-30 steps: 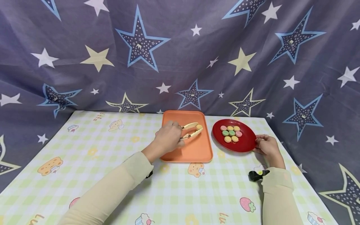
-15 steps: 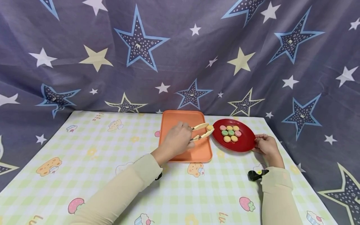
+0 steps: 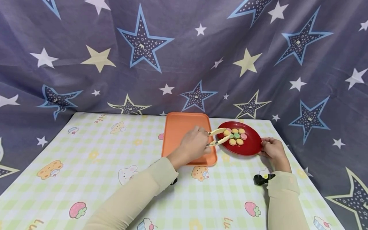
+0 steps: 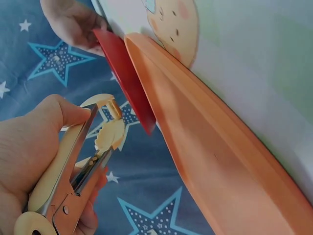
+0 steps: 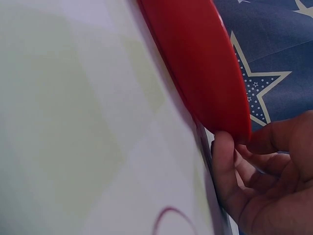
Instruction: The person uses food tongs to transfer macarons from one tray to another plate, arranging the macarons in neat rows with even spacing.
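My left hand (image 3: 193,145) grips a pair of metal tongs (image 4: 62,171) with cream tips, reaching over the right side of the orange tray (image 3: 178,127). Between the tips is a yellow macaron (image 3: 226,133), held over the left part of the red plate (image 3: 250,145). The left wrist view shows the same macaron (image 4: 115,108) edge-on. Several pink, yellow and green macarons (image 3: 236,135) lie together on the plate; the held one partly covers some. My right hand (image 3: 275,152) pinches the plate's right rim between thumb and fingers, seen closely as a hand (image 5: 274,181) in its wrist view.
The tray lies left of the plate, a narrow strip of tablecloth between them. A checked tablecloth (image 3: 115,191) with cartoon prints covers the table. Behind it hangs a dark curtain (image 3: 178,38) with stars, close to the table's back edge.
My left hand has moved right with the tongs, carrying the yellow macaron from above the tray to above the plate. The right hand and plate have stayed in place.
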`<state>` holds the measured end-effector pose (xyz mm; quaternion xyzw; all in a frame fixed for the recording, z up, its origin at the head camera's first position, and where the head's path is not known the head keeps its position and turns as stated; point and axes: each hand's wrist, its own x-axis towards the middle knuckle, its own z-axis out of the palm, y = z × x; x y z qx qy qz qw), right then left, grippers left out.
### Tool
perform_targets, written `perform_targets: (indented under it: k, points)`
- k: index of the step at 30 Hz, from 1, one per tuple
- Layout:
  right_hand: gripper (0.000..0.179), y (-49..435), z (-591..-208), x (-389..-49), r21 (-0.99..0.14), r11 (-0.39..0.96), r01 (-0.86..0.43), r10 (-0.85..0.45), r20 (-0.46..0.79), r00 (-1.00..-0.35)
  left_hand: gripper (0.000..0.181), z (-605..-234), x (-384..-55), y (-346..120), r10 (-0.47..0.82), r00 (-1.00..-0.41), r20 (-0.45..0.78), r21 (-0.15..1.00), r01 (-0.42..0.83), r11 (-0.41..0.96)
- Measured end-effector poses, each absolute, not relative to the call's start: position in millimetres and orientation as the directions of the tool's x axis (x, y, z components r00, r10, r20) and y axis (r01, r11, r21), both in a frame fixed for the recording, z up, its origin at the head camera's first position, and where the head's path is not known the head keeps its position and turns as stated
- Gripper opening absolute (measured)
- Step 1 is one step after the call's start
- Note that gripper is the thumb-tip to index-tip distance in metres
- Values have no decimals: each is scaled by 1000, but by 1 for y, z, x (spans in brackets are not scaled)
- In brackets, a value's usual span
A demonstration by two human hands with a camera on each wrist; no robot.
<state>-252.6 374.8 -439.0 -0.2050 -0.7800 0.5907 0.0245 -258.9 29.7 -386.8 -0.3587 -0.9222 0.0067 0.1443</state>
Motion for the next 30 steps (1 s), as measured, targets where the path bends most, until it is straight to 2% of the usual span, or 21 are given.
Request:
perform_targets:
  k: [5, 9, 14, 22, 30]
  points:
    - [38, 374, -438, -253, -930, 217, 296, 353, -208, -912, 33, -386, -257, 43, 666, -705, 243, -95, 666, 740]
    - [38, 374, -439, -252, -929, 215, 301, 354, -213, -911, 32, -387, -256, 55, 676, -702, 225, -127, 666, 735]
    - [38, 375, -438, -252, -931, 214, 295, 346, -211, -914, 39, -391, -255, 71, 691, -688, 224, -170, 670, 722]
    - [38, 374, -436, -251, -932, 212, 295, 348, -210, -914, 38, -393, -252, 91, 695, -682, 227, -181, 672, 718]
    - [39, 373, -436, -252, -923, 219, 318, 366, -224, -903, 39, -397, -252, 108, 692, -682, 238, -148, 679, 719]
